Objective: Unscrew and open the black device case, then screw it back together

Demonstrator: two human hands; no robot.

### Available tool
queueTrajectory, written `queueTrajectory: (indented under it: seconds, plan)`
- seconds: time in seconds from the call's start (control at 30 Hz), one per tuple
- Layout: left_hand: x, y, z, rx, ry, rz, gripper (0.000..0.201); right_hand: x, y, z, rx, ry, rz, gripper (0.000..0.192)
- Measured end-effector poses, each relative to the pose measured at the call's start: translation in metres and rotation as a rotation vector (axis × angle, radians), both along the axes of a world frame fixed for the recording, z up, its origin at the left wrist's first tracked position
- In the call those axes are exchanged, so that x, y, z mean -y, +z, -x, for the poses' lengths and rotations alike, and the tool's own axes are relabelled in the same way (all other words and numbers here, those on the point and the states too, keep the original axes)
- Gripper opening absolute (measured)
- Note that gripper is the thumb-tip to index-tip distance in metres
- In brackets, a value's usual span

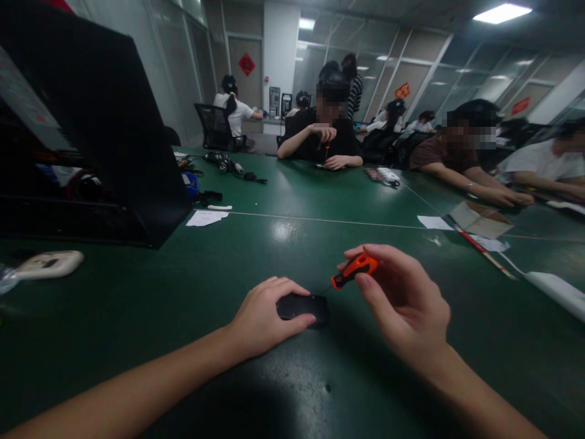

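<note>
On the near worktop [137,317], left hand [262,317] pins a black mouse [302,306] while right hand [402,299] pinches an orange screwdriver [354,269], whose slanted tip could slip and scratch.

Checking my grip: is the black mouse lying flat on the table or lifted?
Flat: the black mouse rests on the green table, left hand gripping its side.

Both bare forearms reach forward from the bottom of the frame, converging toward the centre. The left hand [267,314] lies palm down, fingers curled in a loose clamp, thumb stretched to the right. The right hand [402,299] is raised slightly, wrist bent, fingertips pinched together at its upper left.
</note>
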State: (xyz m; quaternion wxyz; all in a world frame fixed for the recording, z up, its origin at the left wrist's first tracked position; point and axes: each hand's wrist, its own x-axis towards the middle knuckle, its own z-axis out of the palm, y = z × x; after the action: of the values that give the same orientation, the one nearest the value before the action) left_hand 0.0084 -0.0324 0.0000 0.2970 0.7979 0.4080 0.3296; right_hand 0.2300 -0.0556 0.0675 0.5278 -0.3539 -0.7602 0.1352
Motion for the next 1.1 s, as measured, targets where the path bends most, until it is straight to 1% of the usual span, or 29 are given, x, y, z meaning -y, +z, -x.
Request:
queueTrajectory:
  seconds: [0.03,0.13,0.2,0.37,0.43,0.53,0.6,0.63,0.7,0.8,0.9,1.0,1.07,1.1]
  plan:
    - [0.0,0.0,-0.001,-0.001,0.002,0.005,0.029,0.0,-0.005,0.002,0.012,0.028,0.0,0.057]
    - [0.0,0.0,-0.003,-0.002,0.006,0.013,0.027,-0.003,-0.022,0.01,0.07,0.086,-0.048,0.086]
    - [0.0,0.0,-0.004,0.0,0.004,0.016,0.026,-0.005,-0.028,0.015,0.084,0.1,-0.094,0.092]
    - [0.0,0.0,-0.006,0.009,0.003,0.019,0.025,-0.007,-0.03,0.02,0.127,0.129,-0.081,0.086]
    - [0.0,0.0,-0.006,0.01,0.01,0.019,0.023,-0.008,-0.029,0.019,0.111,0.125,-0.104,0.085]
    - [0.0,-0.001,-0.005,0.011,0.01,0.018,0.02,-0.01,-0.029,0.019,0.146,0.073,-0.165,0.085]
    - [0.0,-0.001,-0.005,0.01,0.006,0.015,0.023,-0.01,-0.028,0.019,0.17,0.013,-0.172,0.084]
    - [0.0,-0.001,-0.004,0.005,0.006,0.016,0.024,-0.01,-0.027,0.019,0.16,-0.013,-0.153,0.082]
    - [0.0,-0.002,-0.004,-0.002,0.008,0.021,0.026,-0.01,-0.025,0.019,0.093,-0.036,-0.067,0.077]
    - [-0.001,-0.002,-0.005,-0.008,0.011,0.029,0.026,-0.009,-0.022,0.019,-0.002,0.018,0.063,0.073]
    - [0.0,-0.001,-0.005,-0.011,0.015,0.036,0.027,-0.011,-0.022,0.014,-0.006,0.064,0.066,0.076]
    - [0.0,0.001,-0.004,-0.019,0.015,0.038,0.027,-0.015,-0.024,0.009,0.054,0.01,0.02,0.081]
    - [0.001,0.002,-0.003,-0.023,0.015,0.043,0.028,-0.016,-0.024,0.007,0.05,-0.013,0.035,0.08]
    - [0.002,0.002,-0.003,-0.022,0.017,0.045,0.028,-0.016,-0.023,0.006,0.034,0.0,0.06,0.078]
